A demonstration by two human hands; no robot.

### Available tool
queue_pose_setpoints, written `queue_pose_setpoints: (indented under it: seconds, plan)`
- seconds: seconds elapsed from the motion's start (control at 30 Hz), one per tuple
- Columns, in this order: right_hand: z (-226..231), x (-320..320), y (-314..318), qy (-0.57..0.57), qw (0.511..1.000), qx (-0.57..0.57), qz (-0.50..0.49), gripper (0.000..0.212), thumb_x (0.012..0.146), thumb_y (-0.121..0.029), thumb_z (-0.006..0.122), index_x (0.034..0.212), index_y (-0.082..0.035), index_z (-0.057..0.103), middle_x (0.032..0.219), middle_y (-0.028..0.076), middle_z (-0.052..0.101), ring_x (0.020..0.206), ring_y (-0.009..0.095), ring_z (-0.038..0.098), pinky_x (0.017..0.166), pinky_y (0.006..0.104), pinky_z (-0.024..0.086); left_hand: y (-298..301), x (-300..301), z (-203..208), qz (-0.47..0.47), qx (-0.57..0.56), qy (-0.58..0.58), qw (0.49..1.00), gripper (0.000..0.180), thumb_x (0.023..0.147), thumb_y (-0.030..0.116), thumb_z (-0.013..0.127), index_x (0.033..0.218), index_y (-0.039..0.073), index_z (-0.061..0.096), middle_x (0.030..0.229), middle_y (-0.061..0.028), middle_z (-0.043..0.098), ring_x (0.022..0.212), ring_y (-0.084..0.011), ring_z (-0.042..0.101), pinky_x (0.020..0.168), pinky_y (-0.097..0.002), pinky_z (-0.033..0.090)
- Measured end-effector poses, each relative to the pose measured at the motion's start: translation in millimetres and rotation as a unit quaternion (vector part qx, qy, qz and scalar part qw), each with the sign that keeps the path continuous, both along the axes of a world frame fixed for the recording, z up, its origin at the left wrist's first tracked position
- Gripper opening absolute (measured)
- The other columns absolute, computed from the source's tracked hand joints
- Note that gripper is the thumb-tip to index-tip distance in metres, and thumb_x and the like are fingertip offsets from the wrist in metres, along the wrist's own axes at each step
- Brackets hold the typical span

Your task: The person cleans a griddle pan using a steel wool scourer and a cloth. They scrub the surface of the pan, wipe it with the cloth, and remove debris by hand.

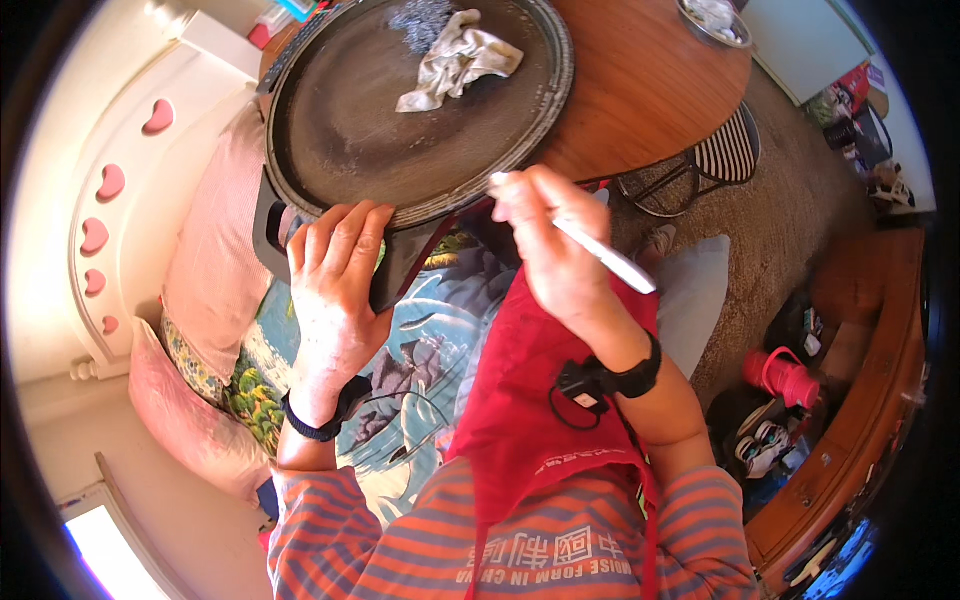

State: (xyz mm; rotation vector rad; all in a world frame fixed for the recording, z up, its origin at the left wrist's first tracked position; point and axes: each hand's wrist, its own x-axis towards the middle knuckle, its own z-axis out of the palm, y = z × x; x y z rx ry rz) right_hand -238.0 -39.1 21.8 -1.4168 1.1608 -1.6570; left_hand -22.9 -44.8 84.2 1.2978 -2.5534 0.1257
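Note:
A large round dark griddle pan (350, 120) with a ridged rim lies at the far side, over the wooden table. On its brown-stained surface are a crumpled, soiled cream cloth (460, 62) and a grey steel wool scrubber (420, 22). My left hand (335, 260) lies on the near rim, its fingers stretched out and pressed on the edge. My right hand (550, 235) is closed around a slim white tool (612, 258), held just off the rim's near right side. Motion blurs that hand, and the tool's working end is mostly hidden, so its kind is unclear.
A metal bowl (715, 22) stands on the wooden table (650, 90). Beyond the table edge is a striped stool (728, 150). A bed with a patterned cover (400, 350) and pink pillows (215, 240) lies at left. Near the wooden cabinet at right is a pink bottle (785, 378).

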Motion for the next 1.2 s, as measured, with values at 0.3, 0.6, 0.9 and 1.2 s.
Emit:
queue_pose_setpoints:
  seconds: [0.3, 0.6, 0.9, 1.2]
  plan:
    - [5, -35, 16, -0.313, 0.914, 0.101, 0.236, 0.039, 0.110, -0.036, 0.052, 0.109, 0.001, 0.066, 0.083, 0.001, 0.057, 0.060, 0.004, 0.039, 0.050, 0.0226, 0.039, 1, 6, -3, -0.010, -0.012, 0.026, 1.000, 0.073, 0.065, 0.005, 0.073, 0.136, 0.002, 0.057, 0.133, -0.0150, 0.060, 0.124, -0.0363, 0.054, 0.106, -0.0489, 0.039]
    - [11, -48, 31, -0.292, 0.921, 0.124, 0.225, 0.035, 0.107, -0.028, 0.047, 0.089, 0.000, 0.056, 0.077, 0.002, 0.049, 0.060, 0.007, 0.038, 0.053, 0.0247, 0.039, 4, 6, 2, -0.012, 0.000, 0.035, 0.999, 0.078, 0.064, 0.010, 0.078, 0.139, 0.003, 0.056, 0.134, -0.0144, 0.059, 0.127, -0.0355, 0.053, 0.107, -0.0485, 0.039]
    - [0, -84, 51, -0.183, 0.960, 0.166, 0.134, 0.035, 0.108, -0.032, 0.047, 0.081, -0.009, 0.043, 0.073, 0.001, 0.040, 0.060, 0.008, 0.038, 0.051, 0.0241, 0.039, -1, 11, 19, -0.054, 0.093, 0.029, 0.994, 0.092, 0.085, 0.068, 0.065, 0.145, 0.000, 0.052, 0.149, -0.0199, 0.051, 0.138, -0.0412, 0.045, 0.118, -0.0537, 0.027]
    - [-16, -110, 63, -0.201, 0.964, 0.149, 0.094, 0.028, 0.109, -0.021, 0.048, 0.089, -0.003, 0.055, 0.076, -0.002, 0.049, 0.057, 0.002, 0.038, 0.051, 0.0212, 0.037, -72, -45, 73, -0.117, 0.131, 0.055, 0.983, 0.048, 0.092, 0.011, 0.070, 0.138, 0.003, 0.058, 0.145, -0.0216, 0.054, 0.133, -0.0406, 0.052, 0.111, -0.0442, 0.042]
